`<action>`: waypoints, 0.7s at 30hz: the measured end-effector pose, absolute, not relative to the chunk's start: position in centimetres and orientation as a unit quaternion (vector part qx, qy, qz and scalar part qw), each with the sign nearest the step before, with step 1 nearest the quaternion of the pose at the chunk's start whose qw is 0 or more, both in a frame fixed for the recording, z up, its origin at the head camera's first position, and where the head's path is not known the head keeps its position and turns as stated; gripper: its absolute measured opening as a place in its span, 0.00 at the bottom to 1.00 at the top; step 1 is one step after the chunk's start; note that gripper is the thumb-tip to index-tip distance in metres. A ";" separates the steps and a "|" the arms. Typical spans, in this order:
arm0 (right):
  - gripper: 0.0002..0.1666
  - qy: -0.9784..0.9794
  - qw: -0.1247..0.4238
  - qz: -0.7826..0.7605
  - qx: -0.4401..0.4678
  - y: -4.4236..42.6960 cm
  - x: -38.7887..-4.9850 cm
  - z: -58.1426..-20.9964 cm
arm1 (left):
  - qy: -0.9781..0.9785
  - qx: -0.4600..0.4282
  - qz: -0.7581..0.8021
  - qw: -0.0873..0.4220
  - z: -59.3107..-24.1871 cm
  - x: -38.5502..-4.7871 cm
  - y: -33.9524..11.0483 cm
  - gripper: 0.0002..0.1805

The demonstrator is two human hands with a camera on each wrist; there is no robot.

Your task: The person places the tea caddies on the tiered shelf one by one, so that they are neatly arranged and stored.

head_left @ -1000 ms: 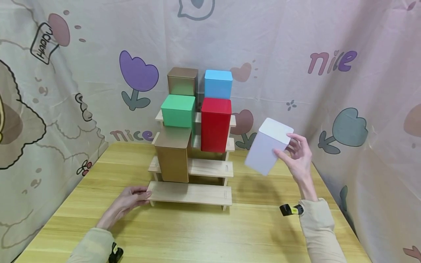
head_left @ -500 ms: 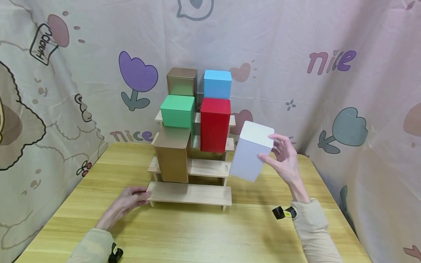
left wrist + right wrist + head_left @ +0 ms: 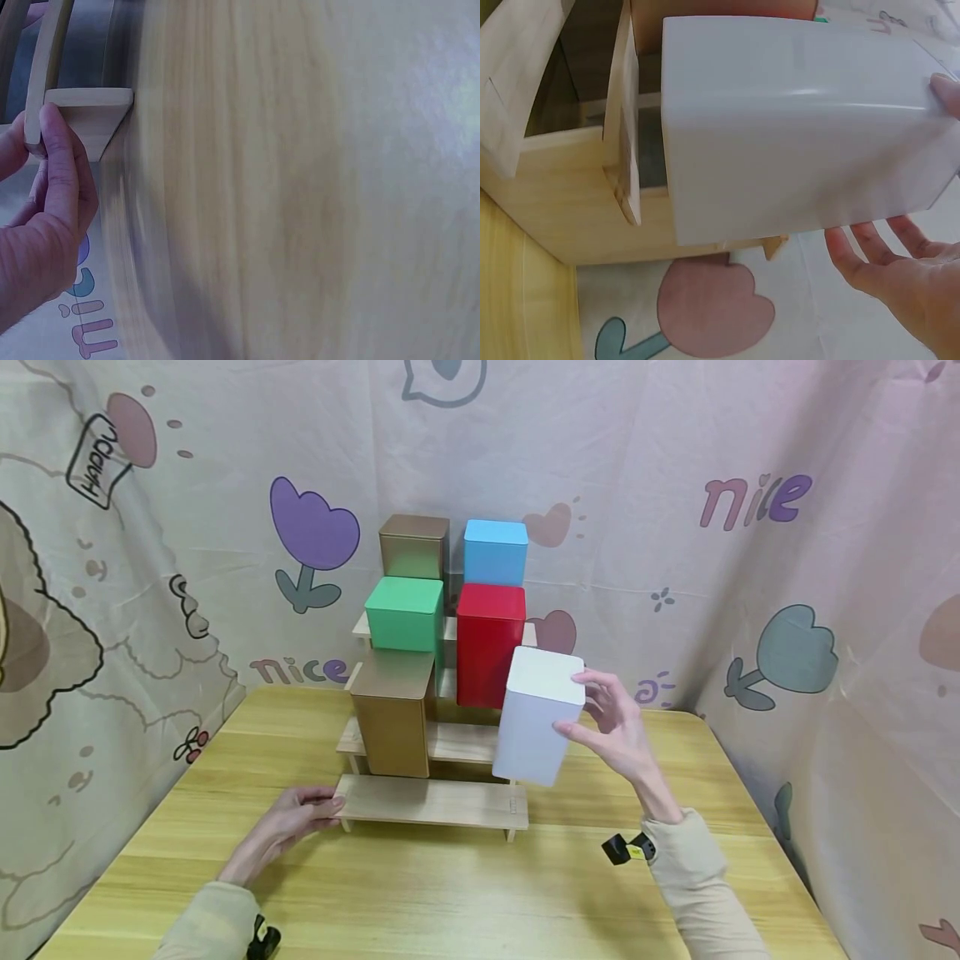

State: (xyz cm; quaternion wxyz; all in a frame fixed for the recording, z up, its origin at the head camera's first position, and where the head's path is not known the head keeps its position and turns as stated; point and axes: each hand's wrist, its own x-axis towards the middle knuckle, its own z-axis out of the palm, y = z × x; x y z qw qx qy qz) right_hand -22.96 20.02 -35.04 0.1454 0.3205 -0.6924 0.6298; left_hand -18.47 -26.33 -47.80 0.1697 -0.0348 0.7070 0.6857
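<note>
A white box (image 3: pixel 534 731) with a flat lid hangs slightly tilted at the right end of the stepped wooden shelf (image 3: pixel 442 802). My right hand (image 3: pixel 618 731) grips it near the top, thumb on the front side and fingers at the far right; in the right wrist view the white box (image 3: pixel 795 127) lies close to the shelf boards. At the lowest step's left end, my left hand (image 3: pixel 288 822) pinches the board's edge between thumb and fingers, as the left hand (image 3: pixel 52 202) in its wrist view also shows. Just behind the white box stands a red box (image 3: pixel 491 643).
On the left side of the steps stand a gold-brown box (image 3: pixel 393 727), a green box (image 3: pixel 405 614) and another brown box (image 3: pixel 415 547). A blue box (image 3: pixel 495 552) is at the top right. Beneath is a wooden table (image 3: pixel 420 902); a patterned cloth (image 3: pixel 615 443) hangs behind.
My right hand has carried the white box leftward and a little down, from beside the shelf to over its right end, and the box is more upright. My left hand has stayed put.
</note>
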 end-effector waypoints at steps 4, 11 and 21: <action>0.39 -0.697 0.133 0.626 0.323 19.2 -23.1 -35.0 | 0.709 -0.037 0.684 0.170 -47.8 -18.5 -26.3 0.29; 0.39 -0.709 0.113 0.618 0.320 18.2 -23.3 -35.1 | 0.710 -0.032 0.682 0.171 -47.8 -18.5 -26.4 0.31; 0.38 -0.707 0.092 0.622 0.325 17.0 -24.0 -35.4 | 0.706 -0.032 0.686 0.173 -47.7 -18.5 -26.5 0.31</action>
